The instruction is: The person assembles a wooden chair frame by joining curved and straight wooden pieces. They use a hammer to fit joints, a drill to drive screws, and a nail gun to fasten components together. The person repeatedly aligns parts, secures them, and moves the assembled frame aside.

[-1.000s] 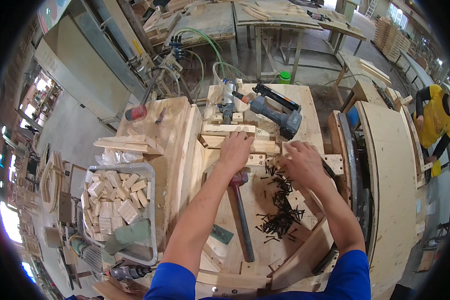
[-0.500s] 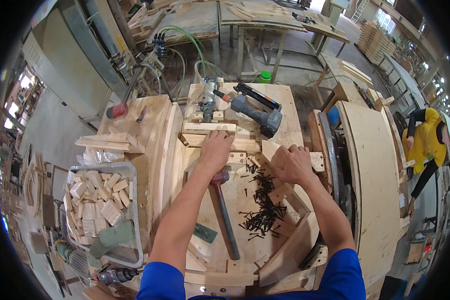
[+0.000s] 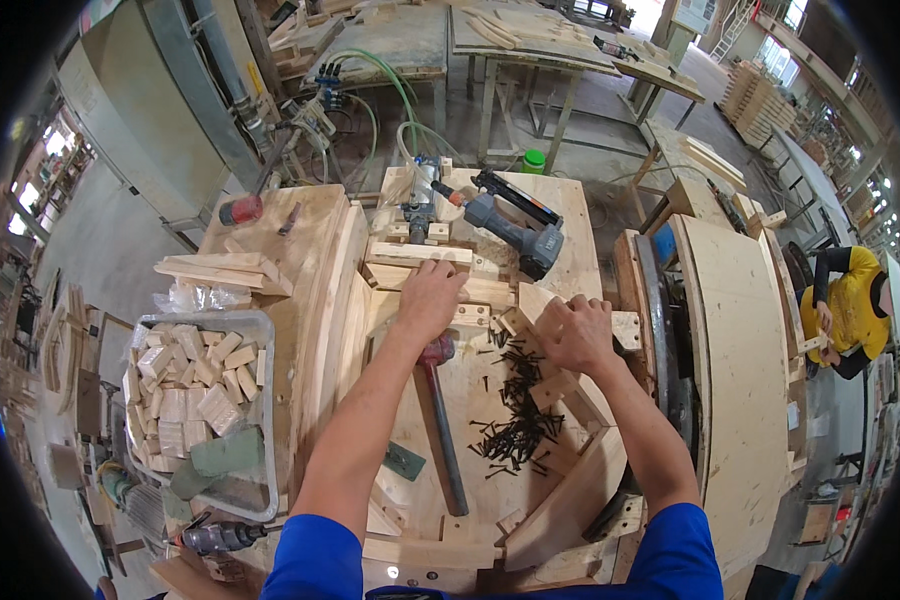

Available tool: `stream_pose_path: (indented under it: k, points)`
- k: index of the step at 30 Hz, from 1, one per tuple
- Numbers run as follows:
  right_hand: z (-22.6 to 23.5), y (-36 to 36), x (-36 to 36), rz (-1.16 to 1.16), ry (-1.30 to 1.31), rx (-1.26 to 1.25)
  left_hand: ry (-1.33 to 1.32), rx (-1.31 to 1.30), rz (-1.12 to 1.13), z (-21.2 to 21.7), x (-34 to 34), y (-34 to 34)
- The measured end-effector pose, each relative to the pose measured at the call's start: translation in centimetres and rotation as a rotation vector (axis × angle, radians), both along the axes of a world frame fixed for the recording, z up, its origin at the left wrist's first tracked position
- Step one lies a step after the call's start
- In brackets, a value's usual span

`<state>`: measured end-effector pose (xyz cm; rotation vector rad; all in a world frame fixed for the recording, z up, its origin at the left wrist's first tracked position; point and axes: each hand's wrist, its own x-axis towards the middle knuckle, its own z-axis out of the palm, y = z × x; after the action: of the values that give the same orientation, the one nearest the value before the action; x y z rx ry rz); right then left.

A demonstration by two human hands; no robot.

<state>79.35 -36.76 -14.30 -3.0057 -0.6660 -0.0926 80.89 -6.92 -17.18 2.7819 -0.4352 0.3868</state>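
My left hand lies over a pale wooden rail, its fingers curled down over the far edge. To its right, my right hand is closed on an angled wooden piece that meets the rail's right end. The undersides of both grips are hidden. Between my forearms a mallet with a dark handle lies on the wooden jig, its reddish head just below my left hand. Many loose black screws are heaped near my right hand. A small green piece rests left of the mallet handle.
Beyond the rail lie a cordless drill, a long black tool and a clamp with hoses. A tray of wooden blocks stands left, another drill below it. A curved wooden form borders the right; a person in yellow is beyond.
Both hands stay on the same wooden pieces, with only a slight shift of the right hand. The whole view has moved a little. At far right, the person in yellow has drawn their arms in.
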Motion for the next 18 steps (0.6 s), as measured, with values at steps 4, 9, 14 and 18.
stream_pose_path:
  k: [4, 9, 14, 18]
  points:
    - [0.6, 1.6, -0.5, -0.024, 0.009, 0.005, 0.009, -0.068, 0.035, 1.7, -2.2, 0.6]
    - [1.0, 1.6, -5.6, -0.079, -0.156, 0.247, 0.015, -0.235, 0.071, 6.1, -11.6, -4.6]
    - [1.9, 2.9, -19.3, 0.026, 0.082, 0.891, 0.098, -0.518, -0.112, 11.5, -29.8, -6.5]
    - [4.3, 4.2, -32.7, 0.158, 0.801, 1.027, 0.052, -0.568, -0.006, 17.9, -42.6, -1.5]
